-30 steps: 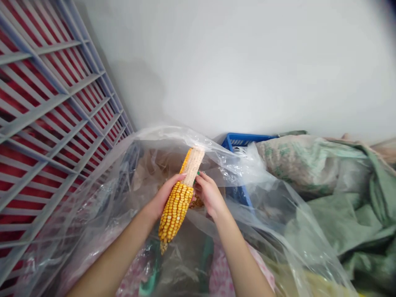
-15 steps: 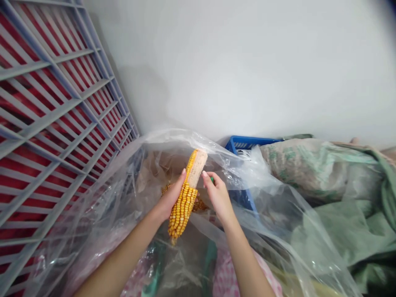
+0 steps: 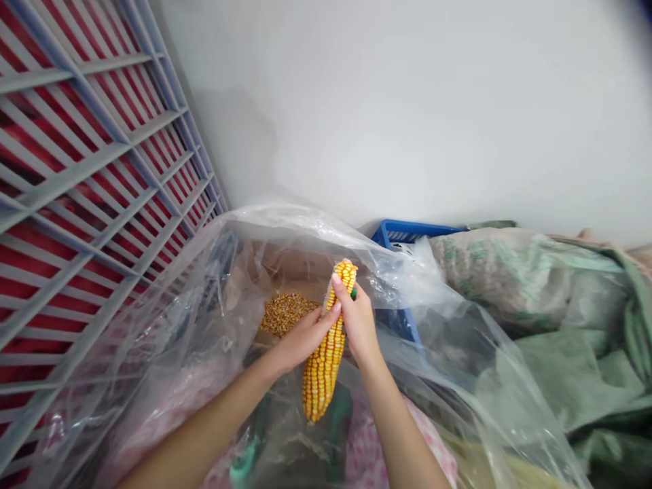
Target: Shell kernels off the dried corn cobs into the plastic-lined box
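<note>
A long yellow corn cob [image 3: 324, 360] is held upright over a big clear plastic bag [image 3: 204, 299]. My left hand [image 3: 303, 336] grips the cob's middle from the left, fingers wrapped round it. My right hand [image 3: 356, 319] is closed on the cob's upper part, with a small green thing I cannot make out showing at its fingertips. The side of the cob facing me is covered in kernels. A heap of loose yellow kernels [image 3: 285, 312] lies inside the bag, just left of my hands.
A grey slatted panel with red behind it [image 3: 76, 190] leans at the left. A blue plastic crate [image 3: 402, 234] stands behind the bag against the white wall. Woven green-and-white sacks [image 3: 509, 278] are piled at the right. Pink checked cloth [image 3: 371, 448] shows below my arms.
The cob has turned in my hands: the bare stripped side no longer faces me. Both hands have shifted right and lower, and the kernel heap in the bag now shows.
</note>
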The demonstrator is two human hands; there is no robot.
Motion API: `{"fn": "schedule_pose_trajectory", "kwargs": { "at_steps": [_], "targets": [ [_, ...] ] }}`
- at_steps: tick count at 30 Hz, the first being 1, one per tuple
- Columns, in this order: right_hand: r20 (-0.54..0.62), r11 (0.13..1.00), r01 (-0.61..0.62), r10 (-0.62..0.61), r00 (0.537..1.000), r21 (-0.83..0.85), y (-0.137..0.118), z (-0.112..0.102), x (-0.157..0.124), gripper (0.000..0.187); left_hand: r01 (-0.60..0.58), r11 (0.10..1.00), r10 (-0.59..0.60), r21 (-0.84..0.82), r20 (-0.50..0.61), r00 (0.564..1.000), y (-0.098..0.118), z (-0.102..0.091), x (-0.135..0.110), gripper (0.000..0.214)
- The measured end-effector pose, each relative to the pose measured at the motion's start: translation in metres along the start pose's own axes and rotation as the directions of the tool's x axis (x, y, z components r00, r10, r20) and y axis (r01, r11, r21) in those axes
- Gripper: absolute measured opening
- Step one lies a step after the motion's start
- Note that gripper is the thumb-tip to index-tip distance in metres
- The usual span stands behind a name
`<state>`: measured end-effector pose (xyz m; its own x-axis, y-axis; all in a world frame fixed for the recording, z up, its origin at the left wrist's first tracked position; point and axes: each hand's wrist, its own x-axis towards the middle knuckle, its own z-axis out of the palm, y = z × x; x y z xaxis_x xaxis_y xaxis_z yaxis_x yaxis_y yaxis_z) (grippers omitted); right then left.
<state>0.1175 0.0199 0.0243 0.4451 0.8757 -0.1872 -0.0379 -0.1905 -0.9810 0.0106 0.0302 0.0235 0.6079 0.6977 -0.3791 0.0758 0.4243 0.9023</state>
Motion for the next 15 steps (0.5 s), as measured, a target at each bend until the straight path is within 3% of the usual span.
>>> {"fn": "schedule_pose_trajectory", "kwargs": {
  "at_steps": [4,7,12,15],
  "targets": [
    [-0.06,0.982,0.037,-0.049,0.997,-0.185,-0.001,0.005,-0.005,0.045,-0.102,0.993,0.11,0.056,-0.168,0.98,-0.017,0.007,0.008,0.056],
    [-0.095,0.985,0.044,-0.06,0.994,-0.169,0.001,0.008,-0.006,0.051,-0.139,0.97,0.187,0.198,-0.254,0.949,-0.024,0.011,0.01,0.054],
    [-0.166,0.987,-0.021,-0.006,0.986,-0.162,0.002,0.012,-0.003,0.062,-0.138,0.869,0.309,0.475,-0.303,0.902,-0.025,0.012,0.004,0.05],
    [-0.155,0.986,-0.039,0.013,0.988,-0.163,0.004,0.01,0.001,0.067,-0.141,0.852,0.337,0.505,-0.323,0.884,-0.025,0.01,0.002,0.048]
  ]
}}
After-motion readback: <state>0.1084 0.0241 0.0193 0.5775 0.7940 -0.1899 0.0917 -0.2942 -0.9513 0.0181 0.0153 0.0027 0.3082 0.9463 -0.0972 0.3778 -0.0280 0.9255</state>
